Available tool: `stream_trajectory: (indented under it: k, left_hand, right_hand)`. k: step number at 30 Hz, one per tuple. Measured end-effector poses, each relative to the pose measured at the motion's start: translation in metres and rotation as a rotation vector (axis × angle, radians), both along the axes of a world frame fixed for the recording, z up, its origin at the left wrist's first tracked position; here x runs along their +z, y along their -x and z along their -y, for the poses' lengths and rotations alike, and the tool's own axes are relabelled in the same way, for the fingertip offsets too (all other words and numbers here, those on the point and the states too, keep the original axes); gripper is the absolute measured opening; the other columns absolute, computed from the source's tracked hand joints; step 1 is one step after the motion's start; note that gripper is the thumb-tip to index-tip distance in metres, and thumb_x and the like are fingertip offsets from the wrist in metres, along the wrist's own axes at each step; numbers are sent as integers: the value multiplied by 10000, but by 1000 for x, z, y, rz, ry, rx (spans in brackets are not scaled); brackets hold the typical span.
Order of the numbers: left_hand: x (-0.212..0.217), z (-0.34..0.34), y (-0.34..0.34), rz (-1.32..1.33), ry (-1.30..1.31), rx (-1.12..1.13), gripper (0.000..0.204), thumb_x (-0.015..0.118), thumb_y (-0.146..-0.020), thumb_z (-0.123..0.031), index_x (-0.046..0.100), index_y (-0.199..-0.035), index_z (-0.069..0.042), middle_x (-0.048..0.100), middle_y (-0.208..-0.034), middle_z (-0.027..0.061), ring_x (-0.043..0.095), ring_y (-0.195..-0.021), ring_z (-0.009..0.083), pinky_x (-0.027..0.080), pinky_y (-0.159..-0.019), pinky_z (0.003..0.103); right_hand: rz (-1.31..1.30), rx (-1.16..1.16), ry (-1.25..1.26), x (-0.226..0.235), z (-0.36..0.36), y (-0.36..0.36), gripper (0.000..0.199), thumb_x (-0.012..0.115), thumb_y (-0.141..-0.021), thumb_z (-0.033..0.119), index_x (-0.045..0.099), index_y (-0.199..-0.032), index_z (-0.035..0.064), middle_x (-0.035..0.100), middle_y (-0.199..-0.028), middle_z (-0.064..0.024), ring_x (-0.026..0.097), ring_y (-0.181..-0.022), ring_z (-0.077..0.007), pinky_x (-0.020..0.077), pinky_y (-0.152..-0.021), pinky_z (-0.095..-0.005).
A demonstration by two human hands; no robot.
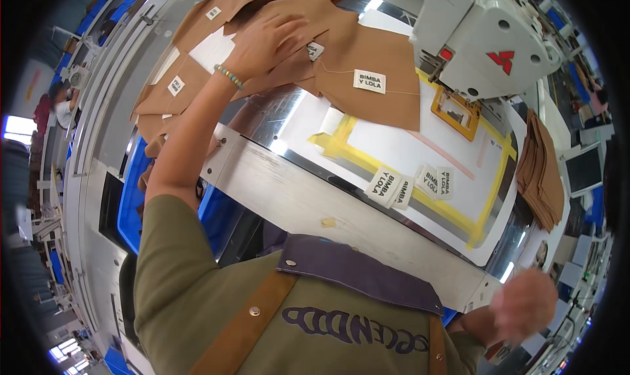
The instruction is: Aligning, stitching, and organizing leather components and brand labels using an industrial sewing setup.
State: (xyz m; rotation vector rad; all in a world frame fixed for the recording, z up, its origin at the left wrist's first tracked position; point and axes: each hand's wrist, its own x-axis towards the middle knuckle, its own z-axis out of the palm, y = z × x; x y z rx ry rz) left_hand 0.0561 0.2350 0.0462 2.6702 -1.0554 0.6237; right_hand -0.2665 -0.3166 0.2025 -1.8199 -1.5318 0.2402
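Lying in an overlapping heap at the far left of the tabletop (308, 198), the tan fabric pieces (367, 80) each carry a small white sewn label. The left hand (262, 43) rests flat on top of this heap, fingers spread and palm down; this grip presses on the fabric rather than closing round it, and a beaded bracelet (228, 76) circles the wrist. The nearest piece spreads rightward from under the hand onto the white work plate (407, 152), which is outlined in yellow tape (341, 148). An orange rectangular frame (454, 112) sits on the plate just below the head of the white sewing machine (492, 40), beside the edge of that fabric piece. Loose white labels (413, 183) lie in two small clusters near the plate's front edge, well apart from the left hand. A second stack of tan pieces (541, 171) stands at the right end of the tabletop, beyond the machine. The right hand (525, 303) is low at the right, off the tabletop's near edge and blurred; whether its grip is open or closed cannot be told, and nothing is visibly held. A blue bin (131, 198) sits below the tabletop on the left.
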Motion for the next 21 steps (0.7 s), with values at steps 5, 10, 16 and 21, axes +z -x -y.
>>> stream_trajectory:
  k: [5,10,16,21]
  left_hand:
    - [-70,-53,-73,24,-86,241,673,512,-1083,-605,535,-1603,-179,565,-1617,134,566,-1417,422,467,-1181,534]
    - [-60,-58,-63,-297,-131,511,921,388,-1029,-817,454,-1665,-154,540,-1620,213,598,-1363,482,485,-1158,528]
    - [-8,-50,7,-491,-312,785,893,369,-1028,-826,782,-1262,-70,792,-1088,250,757,-1054,427,589,-941,507]
    - [12,-72,19,-557,-512,705,847,469,-1025,-772,831,-895,-18,796,-949,210,772,-941,374,594,-850,486]
  right_hand:
    - [-146,137,-386,67,-98,82,427,633,-956,286,745,-1168,-67,768,-1099,-271,758,-1039,-458,614,-936,-602]
    - [-290,179,-253,77,-95,103,425,554,-954,231,727,-1167,-93,736,-1154,-308,730,-1123,-467,597,-972,-600]
    - [-363,312,-212,65,-76,94,430,561,-938,224,715,-1189,-89,725,-1210,-299,712,-1181,-441,569,-1029,-579]
    - [-431,382,-177,53,-70,79,437,567,-925,218,705,-1208,-86,717,-1257,-292,697,-1230,-418,546,-1076,-562]
